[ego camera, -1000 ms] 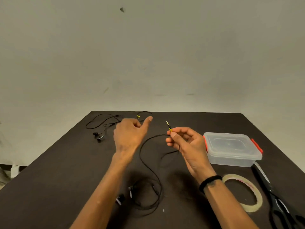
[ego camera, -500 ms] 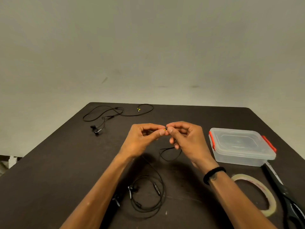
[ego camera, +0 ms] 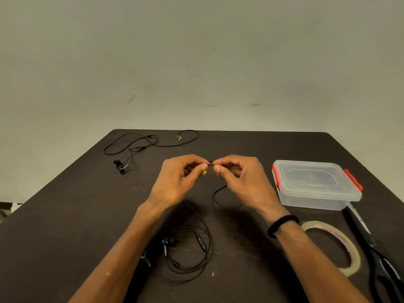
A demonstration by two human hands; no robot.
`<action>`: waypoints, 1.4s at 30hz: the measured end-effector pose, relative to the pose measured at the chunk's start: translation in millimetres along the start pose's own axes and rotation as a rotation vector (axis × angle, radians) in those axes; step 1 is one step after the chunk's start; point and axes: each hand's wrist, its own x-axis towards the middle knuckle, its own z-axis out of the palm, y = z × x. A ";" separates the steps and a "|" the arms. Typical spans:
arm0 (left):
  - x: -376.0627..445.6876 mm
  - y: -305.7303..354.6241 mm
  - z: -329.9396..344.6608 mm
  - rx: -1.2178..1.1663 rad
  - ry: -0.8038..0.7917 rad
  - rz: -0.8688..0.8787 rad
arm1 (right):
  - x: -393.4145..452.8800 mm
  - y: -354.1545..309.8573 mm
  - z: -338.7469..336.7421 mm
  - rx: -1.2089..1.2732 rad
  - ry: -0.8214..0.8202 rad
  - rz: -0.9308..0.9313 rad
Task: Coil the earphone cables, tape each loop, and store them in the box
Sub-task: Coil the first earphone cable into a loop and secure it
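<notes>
Black, thin and limp, the near earphone cable (ego camera: 197, 217) runs from a loose heap at the 6 o'clock side of the table (ego camera: 65, 215) up to both hands at centre. Judged from its slack curves, it is very light, soft and without stiffness; loops will likely spring open unless pinched. The best hold is probably at the plug end, whose yellow tip (ego camera: 204, 172) shows between the hands, with successive turns gathered against it. The earbuds and the inline remote are rigid points and should probably not be bent.

The left hand (ego camera: 177, 182) has its fingers curled, thumb and forefinger pinching the cable by the plug. The right hand (ego camera: 238, 180) mirrors it, fingers curled, pinching the cable just beside the left fingertips. Both wrists are raised above the table, palms turned inward.

A second earphone cable (ego camera: 140, 143) lies uncoiled at 11 o'clock, well apart. The box (ego camera: 314, 184), lid on, stands at 3 o'clock. The tape roll (ego camera: 341, 241) lies at 4 o'clock, with the scissors (ego camera: 376, 248) just beside it at the right edge.
</notes>
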 end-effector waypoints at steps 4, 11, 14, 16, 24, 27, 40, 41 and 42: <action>1.7 -6.6 -10.4 0.012 0.326 -0.069 | 1.0 -0.2 -3.4 -0.045 0.042 0.027; -2.3 -2.9 4.3 -0.158 0.009 -0.161 | 0.8 -3.7 -1.4 -0.126 0.064 -0.033; -3.2 4.9 11.6 -0.267 -0.128 -0.208 | 0.3 -3.7 -1.0 -0.136 0.045 -0.060; -2.9 7.6 13.0 -0.294 -0.156 -0.212 | -0.1 -3.7 -0.6 -0.136 0.038 -0.069; 5.1 9.3 -2.4 -0.607 0.137 -0.294 | 0.9 -5.8 -2.0 -0.079 0.030 -0.057; 10.9 3.1 -24.8 -0.954 0.371 -0.412 | 3.0 -2.5 -9.2 -0.066 0.078 -0.033; -7.9 58.8 -11.5 -0.095 -0.010 -0.108 | -5.9 -37.2 -6.1 0.096 0.051 -0.110; -11.5 59.1 -13.0 -0.018 0.001 -0.100 | -7.3 -36.7 -6.8 0.105 0.052 -0.104; -15.3 59.7 -14.3 0.046 0.010 -0.092 | -8.6 -36.1 -7.5 0.112 0.050 -0.097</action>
